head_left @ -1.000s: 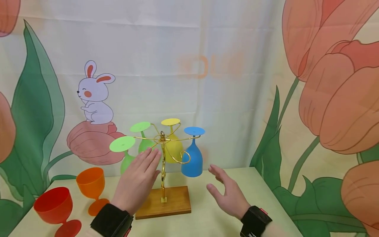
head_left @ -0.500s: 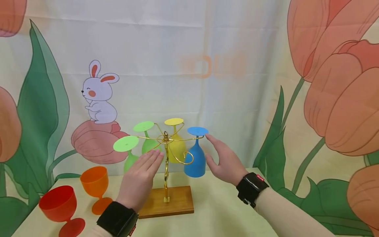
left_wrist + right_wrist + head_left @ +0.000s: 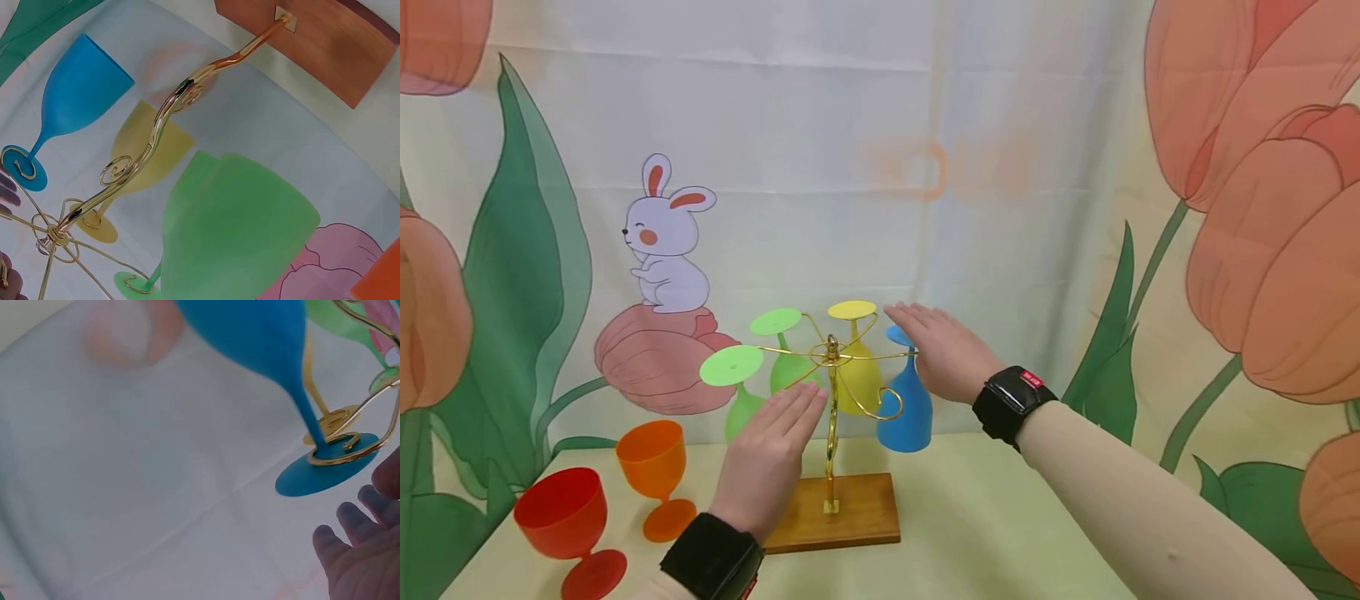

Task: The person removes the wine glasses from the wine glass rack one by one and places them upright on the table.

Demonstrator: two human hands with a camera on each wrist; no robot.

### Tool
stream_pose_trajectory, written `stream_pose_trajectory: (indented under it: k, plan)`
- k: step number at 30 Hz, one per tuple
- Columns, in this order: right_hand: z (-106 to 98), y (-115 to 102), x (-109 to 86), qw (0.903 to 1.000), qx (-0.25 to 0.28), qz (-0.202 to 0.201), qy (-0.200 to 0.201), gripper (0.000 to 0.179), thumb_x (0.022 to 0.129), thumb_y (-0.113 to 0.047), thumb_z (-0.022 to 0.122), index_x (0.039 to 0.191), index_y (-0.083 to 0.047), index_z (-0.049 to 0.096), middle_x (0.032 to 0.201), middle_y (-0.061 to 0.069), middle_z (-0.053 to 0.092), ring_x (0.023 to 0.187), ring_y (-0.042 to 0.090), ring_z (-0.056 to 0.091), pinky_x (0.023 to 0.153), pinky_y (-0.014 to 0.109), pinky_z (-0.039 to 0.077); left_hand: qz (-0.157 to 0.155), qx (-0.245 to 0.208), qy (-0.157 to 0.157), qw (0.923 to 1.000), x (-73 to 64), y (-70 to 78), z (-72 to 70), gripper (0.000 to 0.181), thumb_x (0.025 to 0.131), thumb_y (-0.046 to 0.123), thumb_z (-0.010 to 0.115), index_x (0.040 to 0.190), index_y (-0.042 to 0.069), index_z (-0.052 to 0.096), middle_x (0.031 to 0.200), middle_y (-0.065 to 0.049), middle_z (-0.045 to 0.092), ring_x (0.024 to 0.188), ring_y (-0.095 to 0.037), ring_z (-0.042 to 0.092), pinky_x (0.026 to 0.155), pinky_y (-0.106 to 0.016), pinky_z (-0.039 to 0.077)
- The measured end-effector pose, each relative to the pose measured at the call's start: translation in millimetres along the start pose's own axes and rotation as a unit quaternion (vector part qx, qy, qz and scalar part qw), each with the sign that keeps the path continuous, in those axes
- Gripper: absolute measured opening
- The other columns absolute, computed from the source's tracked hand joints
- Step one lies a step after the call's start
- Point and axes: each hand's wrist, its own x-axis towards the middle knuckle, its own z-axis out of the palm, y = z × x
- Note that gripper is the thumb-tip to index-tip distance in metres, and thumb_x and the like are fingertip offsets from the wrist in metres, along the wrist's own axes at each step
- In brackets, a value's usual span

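A gold wire stemware rack point(image 3: 832, 433) rises from a wooden base point(image 3: 853, 518). Upside down from its curled arms hang a blue goblet point(image 3: 906, 417), a yellow goblet point(image 3: 860, 383) and two green goblets point(image 3: 743, 410). My right hand point(image 3: 951, 350), fingers extended, lies over the blue goblet's foot and hides part of it. In the right wrist view, those fingertips point(image 3: 350, 519) are spread close by that foot. My left hand point(image 3: 771, 458) is at the front left of the rack, fingers straight, overlapping one bare arm. Another bare arm curls toward the front right.
An orange goblet point(image 3: 651, 458) and a red goblet point(image 3: 561, 512) stand upright on the pale table point(image 3: 992, 533), left of my left hand. Behind hangs a printed curtain point(image 3: 790, 167) with tulips and a rabbit.
My right hand has risen from beside the blue goblet to over its foot. My left hand stays by the rack. The whole scene has shifted slightly right in the head view.
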Motion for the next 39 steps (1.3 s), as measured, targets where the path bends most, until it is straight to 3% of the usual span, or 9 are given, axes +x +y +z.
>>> stream_pose_trajectory:
  k: [3,7,12,18,23,31,39]
  plan:
    - [-1,-5,4.7,0.9954,0.069,0.052,-0.040,0.057,0.088,-0.007,0.041,0.141,-0.018,0.025,0.139,0.002,0.035,0.127,0.021,0.031,0.103,0.037,0.027,-0.005,-0.001,-0.005,1.0000,-0.3,0.8,0.0,0.051,0.079,-0.015,0.046,0.127,0.004,0.050,0.125,-0.010,0.052,0.119,-0.023,0.043,0.100,-0.037,0.032]
    - [-1,-9,9.5,0.9780,0.150,0.124,-0.074,0.049,0.095,-0.027,0.034,0.142,-0.019,0.024,0.140,-0.001,0.034,0.128,0.018,0.030,0.103,0.037,0.027,-0.008,-0.003,-0.006,0.9999,-1.0,0.7,0.1,0.049,0.081,-0.014,0.047,0.126,0.004,0.051,0.125,-0.010,0.052,0.119,-0.022,0.043,0.101,-0.037,0.032]
    - [1,-7,9.5,0.9715,0.148,0.162,-0.090,0.056,0.093,-0.046,0.034,0.141,-0.017,0.028,0.139,0.001,0.035,0.128,0.019,0.030,0.103,0.038,0.027,-0.006,-0.006,-0.007,0.9999,0.0,1.8,-0.1,0.047,0.082,-0.013,0.046,0.126,0.004,0.051,0.126,-0.010,0.052,0.120,-0.022,0.043,0.101,-0.037,0.031]
    - [5,-6,4.8,0.9745,0.124,0.158,-0.101,0.054,0.092,-0.046,0.037,0.137,-0.015,0.037,0.131,0.002,0.046,0.119,0.021,0.042,0.097,0.039,0.036,-0.004,-0.004,-0.013,0.9999,1.6,3.5,-1.2,0.049,0.082,-0.015,0.044,0.126,0.004,0.051,0.126,-0.010,0.052,0.120,-0.022,0.043,0.102,-0.036,0.030]
    - [7,-6,1.3,0.9759,0.121,0.149,-0.103,0.055,0.091,-0.045,0.040,0.138,-0.017,0.034,0.131,0.001,0.045,0.118,0.020,0.043,0.097,0.039,0.037,-0.002,-0.002,-0.007,1.0000,1.8,3.2,-1.8,0.048,0.081,-0.015,0.043,0.125,0.003,0.052,0.124,-0.011,0.053,0.119,-0.024,0.044,0.100,-0.037,0.032]
    - [7,-1,-6.2,0.9717,0.146,0.148,-0.112,0.052,0.089,-0.021,0.033,0.141,-0.021,0.028,0.141,-0.006,0.032,0.129,0.015,0.027,0.104,0.037,0.025,0.000,0.001,-0.005,1.0000,2.5,4.3,-1.8,0.048,0.080,-0.015,0.043,0.125,0.003,0.052,0.124,-0.011,0.053,0.118,-0.024,0.045,0.100,-0.038,0.033]
    - [10,3,-12.6,0.9845,0.099,0.112,-0.091,0.057,0.089,0.001,0.038,0.140,-0.020,0.030,0.139,-0.003,0.036,0.127,0.016,0.032,0.102,0.034,0.030,-0.012,-0.002,-0.017,0.9998,1.8,5.1,-1.4,0.049,0.081,-0.015,0.046,0.126,0.004,0.051,0.125,-0.010,0.052,0.119,-0.022,0.043,0.101,-0.037,0.031]
